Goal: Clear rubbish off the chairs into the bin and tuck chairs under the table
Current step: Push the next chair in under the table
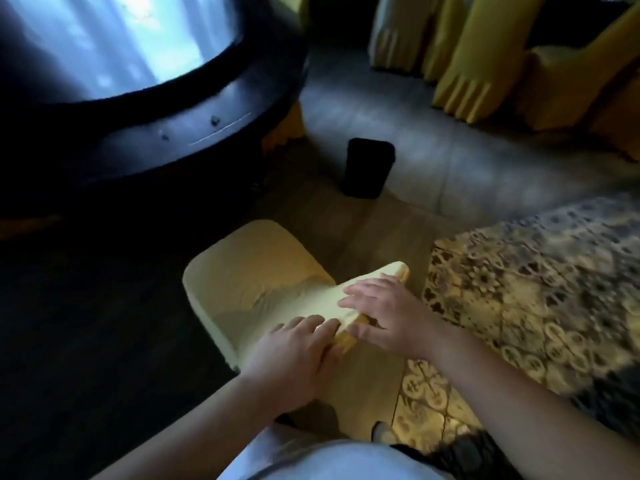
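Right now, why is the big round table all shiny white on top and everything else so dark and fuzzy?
In the head view, window light glares off the table top, leaving the floor under it nearly black; the patterned carpet smears with motion blur; the yellow chair under both hands is dim but readable; the wide lens bends the edges.

Counting as it comes: one yellow-covered chair (249,282) right up front, seat bare. Two hands on its backrest, the left hand (294,355) and the right hand (388,317). One black bin (369,168) standing on the floor beyond. One round dark bench (180,133) at upper left. Further back, at least three more yellow-covered chairs (464,64) bunched together, the exact number hard to tell. One patterned rug (536,289) at right.
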